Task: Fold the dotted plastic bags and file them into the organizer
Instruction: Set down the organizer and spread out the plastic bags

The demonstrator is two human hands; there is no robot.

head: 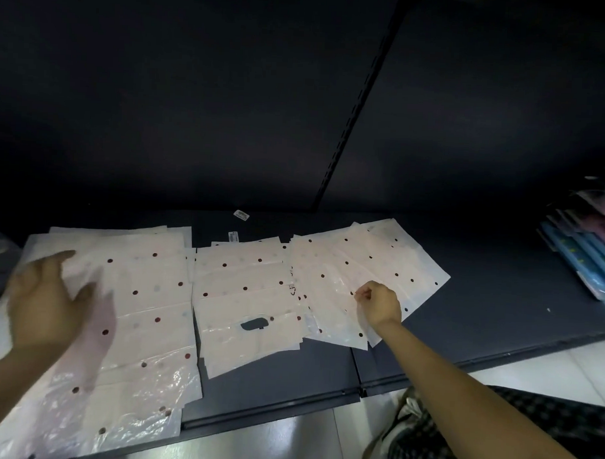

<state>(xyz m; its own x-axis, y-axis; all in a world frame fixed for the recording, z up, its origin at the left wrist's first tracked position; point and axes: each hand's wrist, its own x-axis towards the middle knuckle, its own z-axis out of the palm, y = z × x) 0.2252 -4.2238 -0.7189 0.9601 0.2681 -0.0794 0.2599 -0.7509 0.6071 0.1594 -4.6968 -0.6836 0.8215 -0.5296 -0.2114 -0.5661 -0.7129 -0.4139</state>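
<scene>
The dotted plastic bags lie in three overlapping groups on a dark shelf board.

Right hand: thumb and forefinger are pressed together in a pinch on the film of the right stack of bags, close to one dark dot. The remaining fingers are curled into the palm. The stack extends beyond the fingertips toward the back of the shelf and fans out to the right; its near corner lies under the wrist.

Left hand: fingers straight and spread apart, thumb held away from the palm. The hand is blurred. It is above the left stack of bags; whether the fingertips touch the film cannot be determined. This stack runs from beyond the fingertips to the near edge of the shelf, where its crinkled lower portion overhangs.

The middle stack of bags lies between the two hands, apart from both. A dark die-cut handle slot shows in its top sheet.

Two small white labels lie on the shelf beyond the middle stack. Blue and pink packaged goods lie at the far right, well apart from the right hand.
</scene>
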